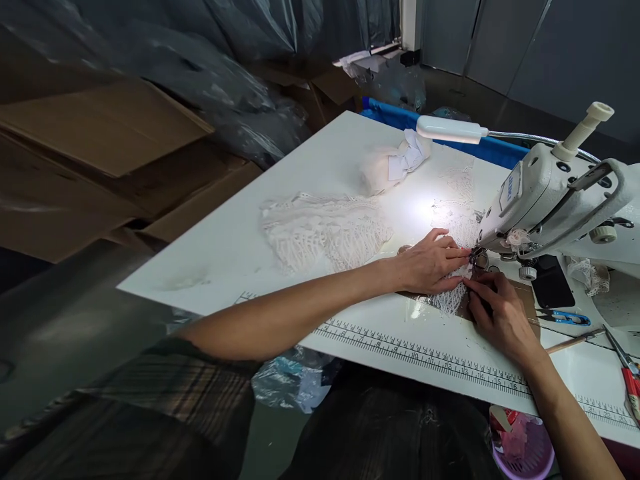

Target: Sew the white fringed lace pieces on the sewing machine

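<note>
A white sewing machine stands at the right of a white table. My left hand lies flat with fingers stretched out on a piece of white lace, right in front of the needle area. My right hand is beside it, its fingers curled and pinching the lace near the presser foot. A bigger heap of white lace lies to the left of my left hand. A machine lamp lights the work spot.
A ruler strip runs along the table's front edge. Blue-handled snips, red-handled scissors and a wooden stick lie at the right. A rolled white bundle sits farther back. Cardboard boxes and plastic sheeting stand left. A pink basket hangs below.
</note>
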{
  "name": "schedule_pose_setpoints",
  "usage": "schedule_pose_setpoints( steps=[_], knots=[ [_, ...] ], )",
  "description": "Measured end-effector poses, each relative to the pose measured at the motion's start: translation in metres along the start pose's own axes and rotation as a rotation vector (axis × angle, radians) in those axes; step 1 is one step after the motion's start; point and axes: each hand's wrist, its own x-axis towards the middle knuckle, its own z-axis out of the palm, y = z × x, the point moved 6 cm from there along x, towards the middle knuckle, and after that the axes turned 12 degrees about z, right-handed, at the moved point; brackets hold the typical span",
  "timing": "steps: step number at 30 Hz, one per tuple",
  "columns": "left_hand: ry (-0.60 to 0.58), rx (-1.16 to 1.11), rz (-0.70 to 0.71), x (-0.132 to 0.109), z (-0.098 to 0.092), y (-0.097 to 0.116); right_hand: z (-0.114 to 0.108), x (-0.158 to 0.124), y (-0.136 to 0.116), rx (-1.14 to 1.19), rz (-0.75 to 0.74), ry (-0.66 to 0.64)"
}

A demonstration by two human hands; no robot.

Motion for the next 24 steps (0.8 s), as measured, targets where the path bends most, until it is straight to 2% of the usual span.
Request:
schedule_pose_setpoints(
  steps=[5, 10, 17, 24],
  knots=[
    [0.059, 0.092, 0.016, 0.003, -0.005, 0.005, -0.002, 0.002, 0.001, 0.034, -0.027, -0.020],
    [0.137, 0.113, 0.094, 0.003, -0.007, 0.012, -0.002, 0.002, 0.000, 0.006, -0.039, -0.032],
    [0.056, 0.091, 0.086, 0.001, -0.006, 0.009, -0.001, 0.002, -0.001, -0.033, -0.051, -0.043],
    [-0.053, 0.080, 0.019, 0.004, -0.005, 0.006, 0.004, 0.004, 0.004, -0.093, 0.009, -0.020]
  ],
)
